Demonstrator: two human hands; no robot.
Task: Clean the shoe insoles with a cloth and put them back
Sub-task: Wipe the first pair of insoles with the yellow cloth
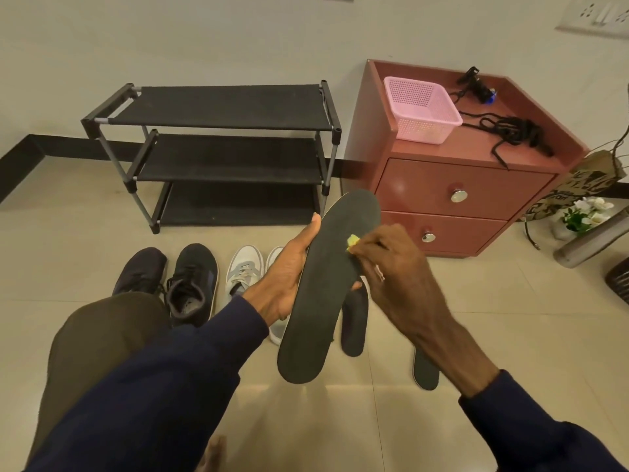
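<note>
One insole (326,301) gripped by left hand (289,277) | right hand (391,267) pinches yellow cloth (352,240) onto it

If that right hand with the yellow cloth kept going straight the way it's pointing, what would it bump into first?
The dark insole that the left hand holds up. The right hand pinches the yellow cloth, which looks pressed against it, though depth is hard to judge.
</note>
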